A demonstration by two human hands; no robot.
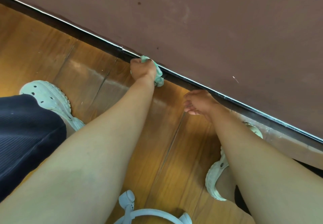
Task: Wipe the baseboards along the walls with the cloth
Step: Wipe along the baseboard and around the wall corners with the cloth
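A dark brown baseboard (97, 37) with a shiny top edge runs diagonally from upper left to lower right under a reddish-brown wall (218, 23). My left hand (143, 68) grips a crumpled light green cloth (158, 74) and holds it against the baseboard near the middle of the view. My right hand (199, 104) hangs just in front of the baseboard further right, fingers loosely curled and holding nothing.
The floor (52, 49) is glossy wooden planks. My feet wear pale clogs, one at the left (50, 99) and one at the right (216, 176). A dark blue garment (22, 136) covers my left knee. Grey headphones (139, 211) hang at the bottom.
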